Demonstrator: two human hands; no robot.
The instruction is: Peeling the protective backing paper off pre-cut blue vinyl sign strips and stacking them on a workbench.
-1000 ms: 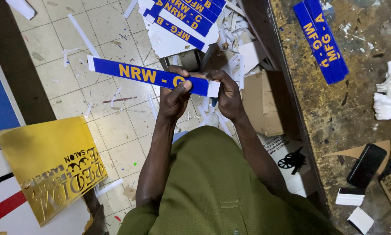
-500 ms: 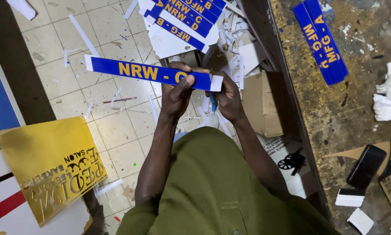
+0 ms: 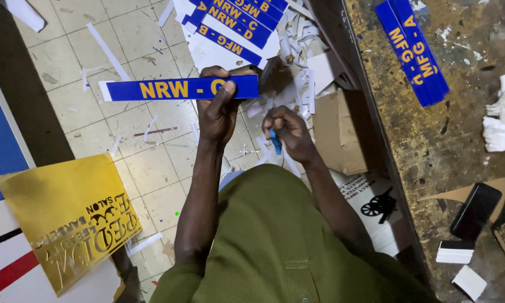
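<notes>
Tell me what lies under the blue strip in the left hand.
Below the blue strip held by the left hand lies tiled floor strewn with white paper offcuts. The floor directly behind the strip and hand is covered.

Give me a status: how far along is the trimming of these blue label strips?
Done: finished blue strips lie stacked on the floor and on the workbench, with white offcuts scattered about. In hand: left hand holds a blue strip with a white edge at its left end; right hand grips a blue cutter. Left: that white edge.
</notes>
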